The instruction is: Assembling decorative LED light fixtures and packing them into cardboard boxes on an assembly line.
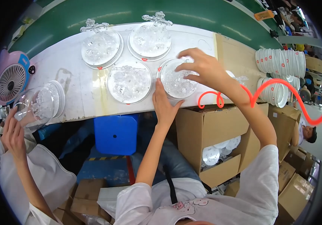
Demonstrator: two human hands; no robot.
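Note:
A round white base (160,73) stands near the table's front edge, its top covered with clear, crystal-like pieces (176,84). My left hand (164,105) cups its near left side, index finger along the rim and thumb at the front. Over its far right part hovers my right hand (206,71), fingers curved and apart, slightly blurred; I see nothing between them. Just left lies a similar white disc (129,83) with clear pieces. Behind are two more discs, a left one (100,48) and a right one (150,39), each with a clear cross-shaped ornament at its far edge.
A red coiled hose (286,84) crosses at right, before stacked white rings (281,63). An open cardboard box (221,129) stands below the table, beside a blue stool (116,135). At left, a co-worker's hand (14,137) touches a clear dome (33,107) near a pink fan (11,80).

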